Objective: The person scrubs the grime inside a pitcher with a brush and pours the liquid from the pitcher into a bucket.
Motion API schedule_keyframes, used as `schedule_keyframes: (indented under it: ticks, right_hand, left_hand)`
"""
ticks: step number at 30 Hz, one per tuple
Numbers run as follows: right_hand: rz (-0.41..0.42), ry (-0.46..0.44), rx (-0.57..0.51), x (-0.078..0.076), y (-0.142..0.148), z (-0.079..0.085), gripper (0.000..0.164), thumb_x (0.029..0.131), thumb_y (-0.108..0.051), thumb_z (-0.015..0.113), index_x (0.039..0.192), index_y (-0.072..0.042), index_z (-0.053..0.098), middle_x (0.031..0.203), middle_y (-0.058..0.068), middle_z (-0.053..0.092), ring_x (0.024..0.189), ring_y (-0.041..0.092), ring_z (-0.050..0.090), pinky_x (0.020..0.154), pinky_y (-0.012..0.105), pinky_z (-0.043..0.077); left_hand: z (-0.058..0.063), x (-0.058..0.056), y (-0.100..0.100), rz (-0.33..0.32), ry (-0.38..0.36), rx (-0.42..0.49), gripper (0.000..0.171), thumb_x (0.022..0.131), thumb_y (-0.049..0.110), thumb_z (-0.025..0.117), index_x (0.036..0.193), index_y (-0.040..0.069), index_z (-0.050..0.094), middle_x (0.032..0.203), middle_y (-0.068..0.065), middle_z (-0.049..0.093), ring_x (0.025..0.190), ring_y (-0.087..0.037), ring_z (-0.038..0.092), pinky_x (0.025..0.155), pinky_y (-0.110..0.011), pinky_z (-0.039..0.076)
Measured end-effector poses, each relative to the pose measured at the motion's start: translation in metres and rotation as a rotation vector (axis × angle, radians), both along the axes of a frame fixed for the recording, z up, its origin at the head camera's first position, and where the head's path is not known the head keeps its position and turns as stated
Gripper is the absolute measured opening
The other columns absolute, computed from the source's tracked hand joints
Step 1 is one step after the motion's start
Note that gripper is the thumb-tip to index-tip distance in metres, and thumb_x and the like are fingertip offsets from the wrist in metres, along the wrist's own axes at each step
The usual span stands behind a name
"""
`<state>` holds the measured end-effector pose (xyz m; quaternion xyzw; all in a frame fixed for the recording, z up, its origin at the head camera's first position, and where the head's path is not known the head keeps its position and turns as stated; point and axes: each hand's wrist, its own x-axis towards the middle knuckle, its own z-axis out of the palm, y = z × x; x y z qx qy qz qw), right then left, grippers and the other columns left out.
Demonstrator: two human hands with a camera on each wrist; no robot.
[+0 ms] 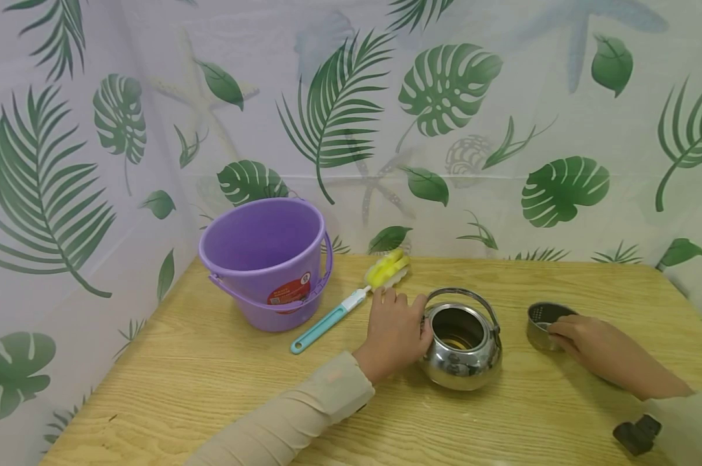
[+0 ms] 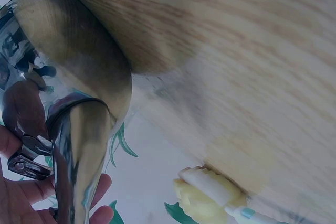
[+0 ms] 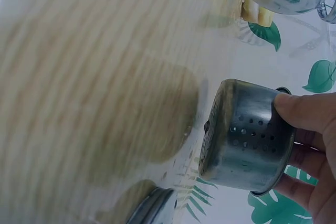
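A shiny metal teapot (image 1: pixel 464 362) stands lidless on the table, its hoop handle (image 1: pixel 470 294) raised. My left hand (image 1: pixel 394 333) grips it at its left side; in the left wrist view, fingers (image 2: pixel 102 214) curl behind the spout (image 2: pixel 81 156). To the right, my right hand (image 1: pixel 601 349) pinches the rim of a metal tea strainer basket (image 1: pixel 540 333) between thumb and fingers. The right wrist view shows small holes in the strainer's side (image 3: pixel 249 135). Whether its base touches the table, I cannot tell. Part of a round metal piece (image 3: pixel 157 208), perhaps the lid, lies near the strainer.
A purple bucket (image 1: pixel 258 259) with its handle down stands at the back left. Beside it lies a brush (image 1: pixel 328 327) with a turquoise handle and yellow sponge head (image 1: pixel 388 268). Behind the wooden table (image 1: pixel 473 427) hangs a leaf-patterned sheet (image 1: pixel 362 129).
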<state>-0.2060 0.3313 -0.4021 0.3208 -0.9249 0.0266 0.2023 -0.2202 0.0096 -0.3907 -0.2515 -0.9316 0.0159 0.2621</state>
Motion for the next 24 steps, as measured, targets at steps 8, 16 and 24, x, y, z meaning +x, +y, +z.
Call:
schedule_keyframes:
  ticks: [8, 16, 24]
  right_hand:
    - [-0.005, -0.009, 0.000, -0.0012, 0.0002, -0.0024, 0.019, 0.064, 0.001, 0.076, 0.081, -0.007, 0.069, 0.075, -0.002, 0.064, 0.065, 0.019, 0.062, 0.057, 0.030, 0.051]
    - [-0.042, -0.089, 0.018, -0.0011, -0.0002, -0.0013, 0.016, 0.069, -0.001, 0.074, 0.083, -0.006, 0.069, 0.077, 0.000, 0.065, 0.068, 0.020, 0.064, 0.061, 0.032, 0.052]
    - [-0.031, -0.079, 0.021, -0.0012, 0.0024, -0.0054, 0.015, 0.069, -0.004, 0.076, 0.081, -0.009, 0.069, 0.074, -0.005, 0.062, 0.063, 0.014, 0.061, 0.056, 0.026, 0.050]
  left_hand:
    - [0.0002, 0.0006, -0.0002, -0.005, -0.001, 0.011, 0.023, 0.089, 0.035, 0.052, 0.104, 0.021, 0.062, 0.078, 0.001, 0.066, 0.082, -0.019, 0.059, 0.092, -0.041, 0.041]
    - [-0.0004, 0.0000, 0.0002, -0.003, 0.018, 0.012, 0.023, 0.088, 0.035, 0.052, 0.104, 0.021, 0.062, 0.078, 0.001, 0.067, 0.081, -0.019, 0.060, 0.090, -0.041, 0.041]
    - [-0.0013, -0.0004, 0.0003, 0.003, 0.012, -0.001, 0.022, 0.089, 0.036, 0.052, 0.102, 0.021, 0.062, 0.077, 0.001, 0.066, 0.081, -0.019, 0.060, 0.090, -0.040, 0.041]
